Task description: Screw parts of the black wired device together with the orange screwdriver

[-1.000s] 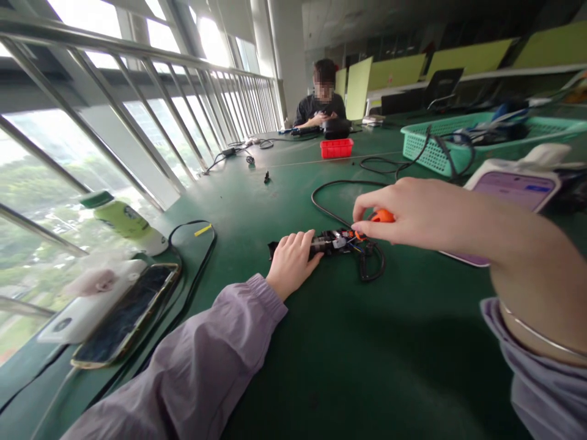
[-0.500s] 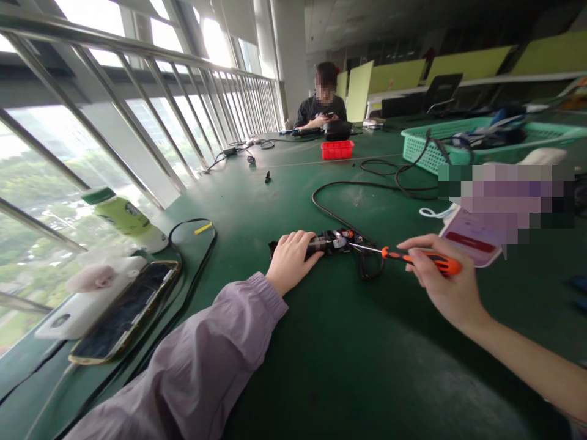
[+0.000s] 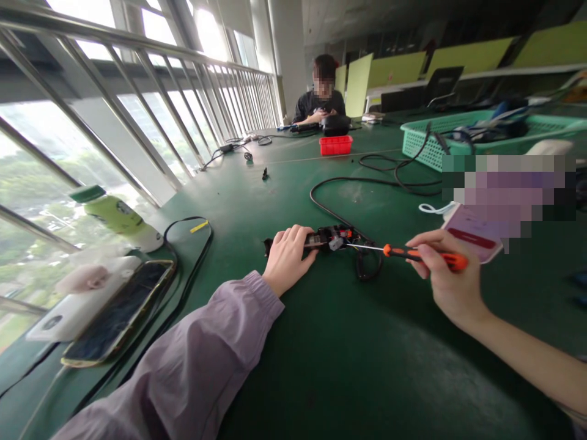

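Fingers wrapped over its left end, my left hand (image 3: 288,256) holds a long black electrical device (image 3: 326,237) down on the table. The device's casing is open at its right part, where wires, a grey piece and a small orange-red part show. My right hand (image 3: 454,284) grips an orange-and-black screwdriver (image 3: 398,251) by its handle. The screwdriver lies nearly level, its thin shaft pointing left into the exposed wiring. Whether the tip touches a part cannot be made out. A black power cord (image 3: 337,182) runs from beside the device toward the back right.
On the green table (image 3: 321,354), a phone (image 3: 121,311), a white device (image 3: 87,296) and a green-capped bottle (image 3: 117,217) lie left. Farther back are a red box (image 3: 335,145), a green basket (image 3: 422,146) and a seated person (image 3: 321,101). A lit phone (image 3: 474,235) stands right.
The view has shifted slightly. My right hand's index finger, stretched out before, is now curled closer around the screwdriver handle. My left hand keeps its hold on the device.
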`<state>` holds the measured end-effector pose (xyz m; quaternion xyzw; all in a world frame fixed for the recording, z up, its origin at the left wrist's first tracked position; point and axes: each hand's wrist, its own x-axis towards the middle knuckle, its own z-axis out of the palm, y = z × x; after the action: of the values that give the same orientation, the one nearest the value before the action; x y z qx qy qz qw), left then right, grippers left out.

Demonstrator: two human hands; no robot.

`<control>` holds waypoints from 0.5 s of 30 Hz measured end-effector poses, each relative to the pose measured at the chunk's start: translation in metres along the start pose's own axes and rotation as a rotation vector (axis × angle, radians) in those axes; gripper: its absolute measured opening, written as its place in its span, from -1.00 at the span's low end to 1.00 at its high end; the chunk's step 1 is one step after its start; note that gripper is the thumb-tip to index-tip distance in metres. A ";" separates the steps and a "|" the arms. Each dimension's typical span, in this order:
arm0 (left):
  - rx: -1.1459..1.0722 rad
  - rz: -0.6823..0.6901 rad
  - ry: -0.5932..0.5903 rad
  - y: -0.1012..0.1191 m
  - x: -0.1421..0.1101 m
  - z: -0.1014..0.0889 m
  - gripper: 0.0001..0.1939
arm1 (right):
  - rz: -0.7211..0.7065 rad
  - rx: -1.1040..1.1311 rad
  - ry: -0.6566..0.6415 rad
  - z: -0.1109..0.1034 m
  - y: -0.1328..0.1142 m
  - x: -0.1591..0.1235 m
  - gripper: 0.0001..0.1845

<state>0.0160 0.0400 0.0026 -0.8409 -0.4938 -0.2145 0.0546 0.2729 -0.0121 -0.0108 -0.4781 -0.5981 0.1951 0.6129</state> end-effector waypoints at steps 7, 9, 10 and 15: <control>0.005 0.007 -0.013 -0.001 0.001 0.001 -0.63 | -0.015 0.066 0.021 0.002 -0.006 -0.002 -0.75; 0.002 0.006 -0.010 -0.001 0.002 0.001 -0.65 | -0.041 0.099 0.058 0.002 -0.007 -0.002 -0.67; 0.000 0.006 -0.008 -0.001 0.002 0.000 -0.66 | -0.046 0.101 0.078 0.003 -0.007 -0.002 -0.66; 0.008 0.022 -0.013 -0.002 0.003 0.000 -0.69 | -0.017 0.009 0.049 0.001 -0.010 -0.004 -0.83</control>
<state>0.0158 0.0432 0.0037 -0.8474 -0.4858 -0.2065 0.0573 0.2675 -0.0198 -0.0054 -0.4746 -0.5862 0.1809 0.6312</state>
